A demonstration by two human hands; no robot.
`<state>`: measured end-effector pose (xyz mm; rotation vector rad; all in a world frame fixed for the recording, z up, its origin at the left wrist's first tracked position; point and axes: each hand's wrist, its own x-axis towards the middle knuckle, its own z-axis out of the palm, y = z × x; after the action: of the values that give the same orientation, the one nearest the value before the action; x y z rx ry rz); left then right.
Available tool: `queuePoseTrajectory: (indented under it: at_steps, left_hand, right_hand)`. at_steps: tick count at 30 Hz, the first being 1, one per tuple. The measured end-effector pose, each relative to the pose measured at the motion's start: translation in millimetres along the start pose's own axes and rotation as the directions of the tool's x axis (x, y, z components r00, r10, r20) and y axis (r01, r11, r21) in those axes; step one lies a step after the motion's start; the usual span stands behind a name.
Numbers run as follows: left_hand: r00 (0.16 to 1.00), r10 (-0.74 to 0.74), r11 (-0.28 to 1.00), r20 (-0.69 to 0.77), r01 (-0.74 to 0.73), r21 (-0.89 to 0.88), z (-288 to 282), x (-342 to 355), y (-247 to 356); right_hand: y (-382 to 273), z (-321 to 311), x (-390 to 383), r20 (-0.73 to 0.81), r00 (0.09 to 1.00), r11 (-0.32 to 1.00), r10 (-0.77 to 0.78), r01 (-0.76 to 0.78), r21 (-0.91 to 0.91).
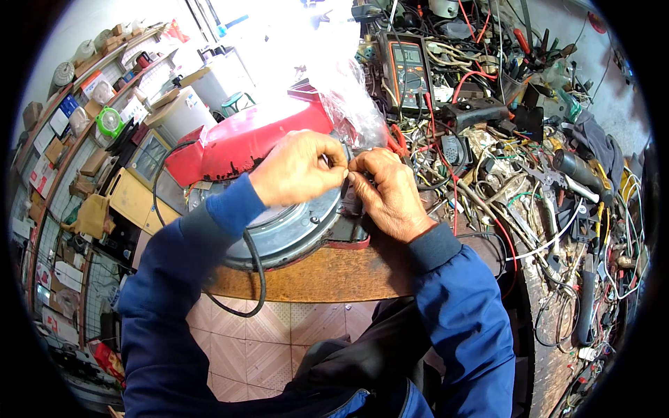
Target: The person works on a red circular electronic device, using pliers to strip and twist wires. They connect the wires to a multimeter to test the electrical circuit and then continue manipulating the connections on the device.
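My left hand (300,169) and my right hand (391,195) meet fingertip to fingertip above an appliance on the wooden bench. Both are closed in a pinch, and what lies between the fingers is too small and covered to name. Under them is the appliance's round grey metal base (296,233), partly hidden by my left wrist. Its red housing (254,136) stands behind, with chipped dark patches along the lower edge. A thick black cable (260,279) loops past my left sleeve and hangs over the bench's front edge.
A multimeter (409,68) with red leads stands at the back. Clear plastic film (352,104) lies beside the red housing. Tangled wires, pliers and other tools (550,209) heap along the right side. Shelves (77,139) with boxes line the left. The wooden bench edge (313,284) curves in front.
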<state>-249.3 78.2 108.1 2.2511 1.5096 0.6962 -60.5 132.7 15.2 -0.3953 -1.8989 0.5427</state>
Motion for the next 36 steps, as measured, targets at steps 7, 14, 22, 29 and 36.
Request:
queuePoseTrajectory:
  at_steps: [7,14,22,29,36]
  left_hand:
    - [0.747,0.644,0.472,0.165,-0.557,0.683,-1,-7,10]
    - [0.999,0.033,0.998,0.022,-0.032,-0.054,-3,-9,-2]
    - [0.914,-0.306,0.832,0.266,0.393,-0.392,-12,3,-8]
    - [0.99,-0.079,0.959,0.117,0.107,-0.263,0,1,-20]
    - [0.995,0.096,0.995,-0.015,-0.096,0.036,2,1,0]
  right_hand:
    - [-3,-8,5,0.143,0.962,0.935,0.231,-0.26,0.24]
    - [-2,-8,3,0.066,0.992,0.988,0.104,-0.111,0.111]
    - [2,-2,1,-0.003,0.999,0.999,-0.052,0.052,0.006]
    - [-3,-4,3,0.046,0.999,1.0,0.016,-0.017,0.017]
    - [8,-14,2,0.197,0.945,0.908,0.262,-0.311,0.282]
